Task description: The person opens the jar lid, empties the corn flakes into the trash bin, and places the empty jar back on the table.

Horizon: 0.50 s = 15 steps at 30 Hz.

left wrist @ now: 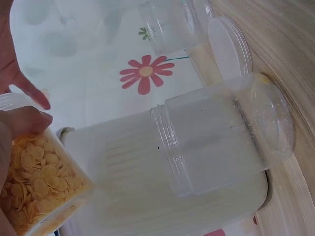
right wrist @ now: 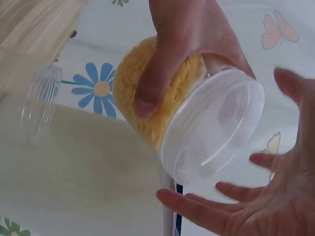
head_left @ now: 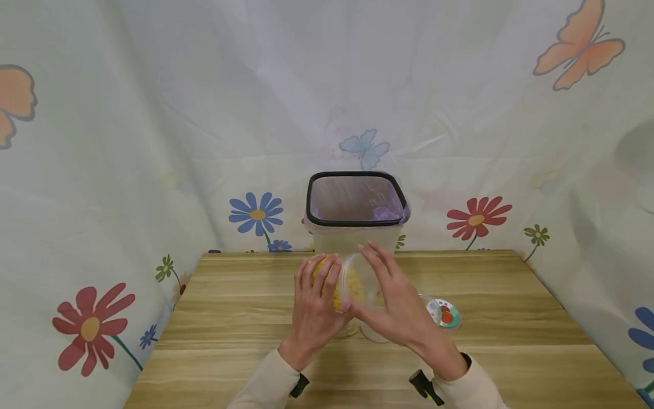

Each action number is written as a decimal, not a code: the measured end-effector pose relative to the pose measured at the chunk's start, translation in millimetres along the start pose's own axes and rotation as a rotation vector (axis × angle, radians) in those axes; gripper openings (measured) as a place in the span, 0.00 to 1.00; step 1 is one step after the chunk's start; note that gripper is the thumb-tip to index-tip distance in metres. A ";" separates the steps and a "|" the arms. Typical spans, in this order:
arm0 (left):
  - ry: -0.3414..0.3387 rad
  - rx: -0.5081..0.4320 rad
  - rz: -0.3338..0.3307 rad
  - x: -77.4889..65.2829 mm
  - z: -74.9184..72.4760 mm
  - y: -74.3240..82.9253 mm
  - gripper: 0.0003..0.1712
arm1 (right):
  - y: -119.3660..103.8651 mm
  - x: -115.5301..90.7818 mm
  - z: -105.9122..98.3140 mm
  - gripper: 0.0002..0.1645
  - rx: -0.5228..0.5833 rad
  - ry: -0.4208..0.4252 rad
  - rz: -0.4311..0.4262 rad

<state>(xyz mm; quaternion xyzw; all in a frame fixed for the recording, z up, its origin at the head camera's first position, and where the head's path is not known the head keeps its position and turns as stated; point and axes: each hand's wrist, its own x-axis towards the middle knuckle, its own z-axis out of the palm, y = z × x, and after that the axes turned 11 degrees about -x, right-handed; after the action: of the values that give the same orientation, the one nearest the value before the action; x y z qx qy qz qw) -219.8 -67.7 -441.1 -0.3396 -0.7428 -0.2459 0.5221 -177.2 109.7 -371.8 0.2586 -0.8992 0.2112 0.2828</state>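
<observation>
My left hand (head_left: 319,304) grips a clear plastic jar of yellow flakes (left wrist: 44,177), tipped on its side above the table. A translucent white lid (right wrist: 216,123) covers the jar's end and faces my right hand. Thumb and fingers of the left hand wrap round the jar's side in the right wrist view. My right hand (right wrist: 275,196) is spread beside the lid, its fingers apart and holding nothing. Beyond the hands stands a clear jar without flakes (left wrist: 211,137), its threaded mouth uncovered; in the head view the hands largely hide it.
A bin with a black rim (head_left: 352,222) and a purplish liner stands at the table's back. Near the uncovered jar are a white lid (left wrist: 229,51) and another clear container (left wrist: 172,27). A round label with red tomatoes (head_left: 448,314) shows right of my right hand. Flower-printed cloth hangs around the table.
</observation>
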 end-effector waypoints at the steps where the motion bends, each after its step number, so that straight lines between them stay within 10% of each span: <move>1: -0.002 0.006 0.000 0.0 0.0 0.4 0.53 | -2.0 -0.2 0.8 0.55 -0.001 -0.012 0.043; 7: -0.024 0.040 -0.007 -1.1 0.0 2.1 0.54 | -8.5 0.1 4.5 0.54 0.009 -0.087 0.181; 15: -0.005 0.049 -0.005 -1.0 -1.3 2.0 0.53 | -11.3 1.3 8.0 0.48 0.009 -0.037 0.148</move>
<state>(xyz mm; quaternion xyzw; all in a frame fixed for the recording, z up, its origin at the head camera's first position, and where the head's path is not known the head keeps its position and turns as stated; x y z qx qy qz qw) -217.2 -67.6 -441.6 -0.3253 -0.7506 -0.2282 0.5279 -174.7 96.2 -374.3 0.1966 -0.9200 0.2308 0.2485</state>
